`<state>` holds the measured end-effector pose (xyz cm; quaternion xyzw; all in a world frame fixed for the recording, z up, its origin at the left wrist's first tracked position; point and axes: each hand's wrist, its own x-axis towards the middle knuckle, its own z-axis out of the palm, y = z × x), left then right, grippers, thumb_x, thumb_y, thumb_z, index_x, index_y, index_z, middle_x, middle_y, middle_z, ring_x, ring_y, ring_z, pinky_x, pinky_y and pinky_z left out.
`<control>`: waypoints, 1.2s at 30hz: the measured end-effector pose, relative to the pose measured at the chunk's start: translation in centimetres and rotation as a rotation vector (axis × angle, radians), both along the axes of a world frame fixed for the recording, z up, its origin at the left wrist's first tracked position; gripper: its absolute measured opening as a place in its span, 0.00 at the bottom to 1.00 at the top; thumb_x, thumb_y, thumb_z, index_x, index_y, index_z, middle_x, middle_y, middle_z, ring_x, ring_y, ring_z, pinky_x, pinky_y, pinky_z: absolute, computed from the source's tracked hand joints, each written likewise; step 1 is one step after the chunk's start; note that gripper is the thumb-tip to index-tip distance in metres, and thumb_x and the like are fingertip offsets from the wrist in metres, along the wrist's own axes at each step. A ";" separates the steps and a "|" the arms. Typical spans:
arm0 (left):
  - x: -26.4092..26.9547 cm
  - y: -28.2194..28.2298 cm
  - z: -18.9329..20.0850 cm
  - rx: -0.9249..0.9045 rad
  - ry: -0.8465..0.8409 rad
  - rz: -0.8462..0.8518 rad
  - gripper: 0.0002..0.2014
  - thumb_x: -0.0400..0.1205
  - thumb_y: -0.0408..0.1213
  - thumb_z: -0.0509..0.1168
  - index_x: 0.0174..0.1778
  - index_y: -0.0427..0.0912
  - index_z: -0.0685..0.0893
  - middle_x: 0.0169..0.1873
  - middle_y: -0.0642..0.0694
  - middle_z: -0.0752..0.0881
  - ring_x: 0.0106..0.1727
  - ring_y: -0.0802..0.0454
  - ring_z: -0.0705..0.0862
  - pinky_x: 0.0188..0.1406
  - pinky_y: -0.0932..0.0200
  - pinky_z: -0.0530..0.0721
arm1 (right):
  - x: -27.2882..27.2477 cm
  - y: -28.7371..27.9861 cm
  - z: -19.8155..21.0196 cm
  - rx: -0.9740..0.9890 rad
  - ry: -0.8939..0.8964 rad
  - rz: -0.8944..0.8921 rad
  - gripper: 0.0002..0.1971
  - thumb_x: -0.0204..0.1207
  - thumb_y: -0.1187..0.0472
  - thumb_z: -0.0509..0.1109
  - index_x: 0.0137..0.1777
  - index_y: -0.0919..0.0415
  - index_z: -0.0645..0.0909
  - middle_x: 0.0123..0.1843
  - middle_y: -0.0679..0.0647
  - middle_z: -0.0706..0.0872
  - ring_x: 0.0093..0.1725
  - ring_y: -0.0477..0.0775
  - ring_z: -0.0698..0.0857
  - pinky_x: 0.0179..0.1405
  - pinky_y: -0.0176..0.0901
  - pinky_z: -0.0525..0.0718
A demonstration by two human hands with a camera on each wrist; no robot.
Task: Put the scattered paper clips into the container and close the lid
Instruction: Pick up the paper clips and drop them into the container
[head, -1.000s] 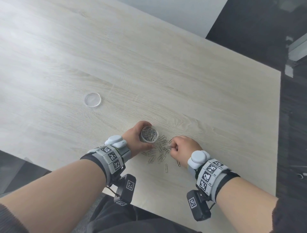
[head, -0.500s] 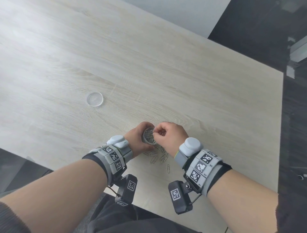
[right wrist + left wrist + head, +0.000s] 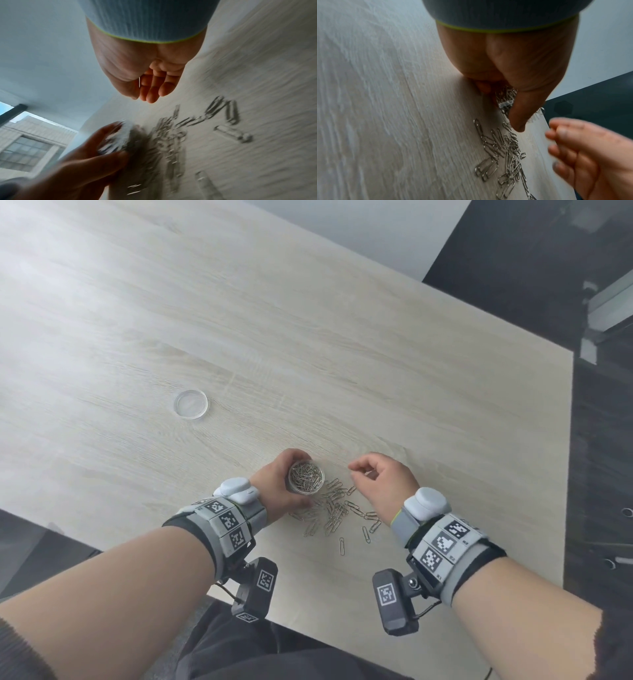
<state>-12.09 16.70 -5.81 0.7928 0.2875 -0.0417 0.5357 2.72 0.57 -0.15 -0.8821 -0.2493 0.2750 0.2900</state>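
While the left hand (image 3: 284, 486) grips the clear round container (image 3: 306, 477) on the table (image 3: 342, 354), the right hand (image 3: 383, 481) hovers beside it, fingers loosely curled and holding nothing — mid-way through collecting. Paper clips (image 3: 334, 510) lie scattered just near the container; the next pinch calls for care with thin, tangled wire. Well apart to the left lies the lid (image 3: 190, 404) — not yet fitted.

Silver paper clips (image 3: 334, 510), clear lid (image 3: 190, 404), pale wood-grain table (image 3: 308, 354), checkered wristbands (image 3: 224, 520)
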 end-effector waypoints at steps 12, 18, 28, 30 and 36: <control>0.2 -0.3 -0.2 0.017 0.004 0.028 0.35 0.63 0.41 0.83 0.62 0.60 0.74 0.51 0.58 0.86 0.51 0.60 0.86 0.51 0.59 0.84 | 1.2 -6.7 -2.2 -0.343 -0.007 0.405 0.19 0.63 0.47 0.80 0.52 0.49 0.78 0.42 0.43 0.78 0.39 0.43 0.76 0.44 0.41 0.77; 0.4 -0.4 -0.2 0.029 0.003 0.037 0.35 0.63 0.39 0.83 0.62 0.59 0.74 0.50 0.59 0.86 0.50 0.62 0.85 0.46 0.66 0.80 | -0.1 -5.2 -2.9 -0.384 -0.060 0.410 0.07 0.71 0.52 0.72 0.46 0.49 0.77 0.41 0.44 0.83 0.46 0.50 0.80 0.44 0.40 0.75; -0.1 1.6 -0.2 -0.026 -0.027 0.162 0.34 0.62 0.42 0.83 0.61 0.58 0.75 0.50 0.58 0.86 0.51 0.58 0.86 0.54 0.57 0.84 | -2.2 -2.4 -3.4 -0.148 0.036 0.215 0.06 0.71 0.57 0.74 0.47 0.50 0.82 0.41 0.44 0.83 0.41 0.45 0.80 0.44 0.38 0.76; -0.3 2.3 -0.2 -0.037 -0.034 0.207 0.36 0.56 0.50 0.81 0.60 0.59 0.75 0.50 0.56 0.87 0.51 0.56 0.87 0.55 0.53 0.85 | -1.7 -3.1 -3.4 -0.098 -0.016 0.173 0.09 0.70 0.58 0.74 0.49 0.50 0.82 0.43 0.43 0.79 0.41 0.43 0.78 0.47 0.39 0.77; -0.3 2.3 -0.4 -0.025 -0.026 0.222 0.34 0.56 0.49 0.80 0.59 0.60 0.76 0.49 0.57 0.87 0.50 0.54 0.87 0.54 0.53 0.85 | -0.8 -3.6 -3.7 -0.266 -0.210 0.259 0.41 0.60 0.34 0.76 0.73 0.45 0.71 0.71 0.46 0.69 0.70 0.56 0.68 0.69 0.49 0.71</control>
